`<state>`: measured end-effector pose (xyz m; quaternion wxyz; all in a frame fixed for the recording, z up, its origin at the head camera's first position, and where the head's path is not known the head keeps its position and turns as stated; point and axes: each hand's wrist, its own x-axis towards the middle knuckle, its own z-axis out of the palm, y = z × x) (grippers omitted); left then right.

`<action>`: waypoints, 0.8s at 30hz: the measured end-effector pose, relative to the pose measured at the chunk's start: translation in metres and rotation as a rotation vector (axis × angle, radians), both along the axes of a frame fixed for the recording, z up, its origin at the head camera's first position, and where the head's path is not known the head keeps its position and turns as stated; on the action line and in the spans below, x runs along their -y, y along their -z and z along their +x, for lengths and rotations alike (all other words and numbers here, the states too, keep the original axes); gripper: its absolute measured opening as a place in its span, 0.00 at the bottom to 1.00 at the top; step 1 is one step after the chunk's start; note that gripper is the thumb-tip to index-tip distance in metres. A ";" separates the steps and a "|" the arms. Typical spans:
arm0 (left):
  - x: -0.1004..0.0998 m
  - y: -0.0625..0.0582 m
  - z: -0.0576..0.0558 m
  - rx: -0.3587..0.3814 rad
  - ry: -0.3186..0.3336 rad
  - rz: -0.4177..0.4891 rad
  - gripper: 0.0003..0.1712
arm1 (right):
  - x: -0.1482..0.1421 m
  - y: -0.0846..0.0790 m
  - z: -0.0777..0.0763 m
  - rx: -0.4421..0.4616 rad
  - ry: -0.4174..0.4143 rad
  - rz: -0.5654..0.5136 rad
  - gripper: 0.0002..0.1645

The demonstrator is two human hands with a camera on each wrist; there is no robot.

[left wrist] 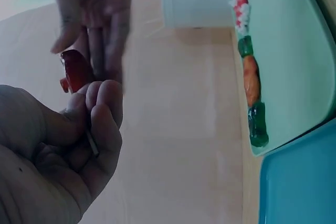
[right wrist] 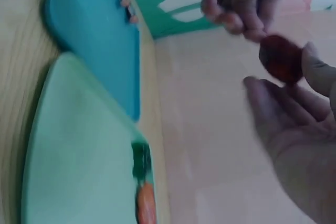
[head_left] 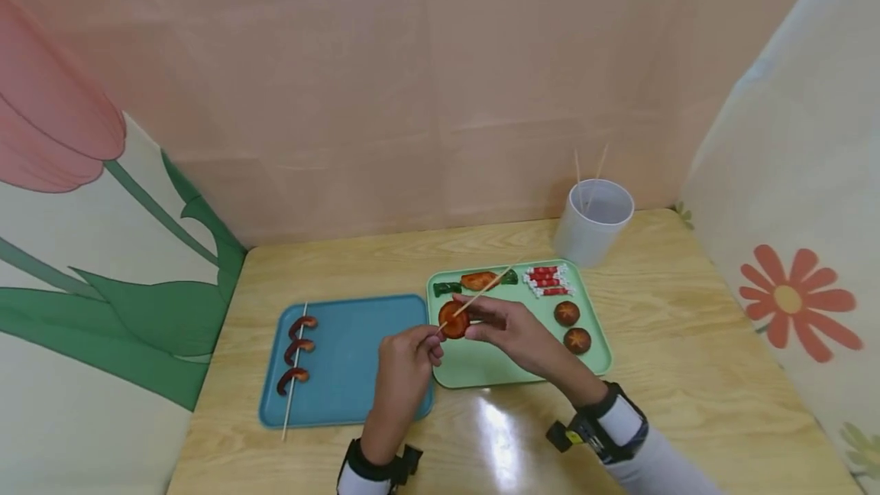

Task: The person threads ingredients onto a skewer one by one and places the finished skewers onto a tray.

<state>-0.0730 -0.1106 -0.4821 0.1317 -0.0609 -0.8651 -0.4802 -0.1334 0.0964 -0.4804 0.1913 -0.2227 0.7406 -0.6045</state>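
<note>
The left hand (head_left: 406, 365) pinches a thin wooden stick (head_left: 481, 292) — the right hand (head_left: 516, 334) grips a round red-brown piece (head_left: 455, 328), between both hands. Other sticks (head_left: 577, 170) stand in a round white cup (head_left: 584, 241); three curly brown pieces (head_left: 289, 355) lie in a flat blue tray (head_left: 364, 357).

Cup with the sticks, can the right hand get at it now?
Probably not yet: the right hand holds the round piece, though nothing seems to block the way to the cup.
</note>
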 end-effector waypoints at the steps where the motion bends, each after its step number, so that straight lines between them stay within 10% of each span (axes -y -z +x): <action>1: 0.001 0.000 0.001 0.014 0.000 0.010 0.09 | -0.005 0.002 -0.003 -0.052 0.020 0.065 0.28; 6: 0.012 0.002 0.006 0.040 -0.046 0.024 0.09 | -0.042 0.021 -0.018 -0.380 0.252 0.670 0.26; 10: 0.021 0.005 0.011 0.022 -0.089 -0.005 0.08 | -0.070 0.044 -0.027 -0.393 0.373 1.037 0.27; 14: 0.024 0.010 0.014 0.006 -0.086 -0.014 0.07 | -0.080 0.066 -0.031 -0.315 0.399 1.057 0.22; 24: 0.026 0.013 0.017 -0.005 -0.067 0.007 0.08 | -0.087 0.089 -0.036 -0.445 0.410 1.045 0.07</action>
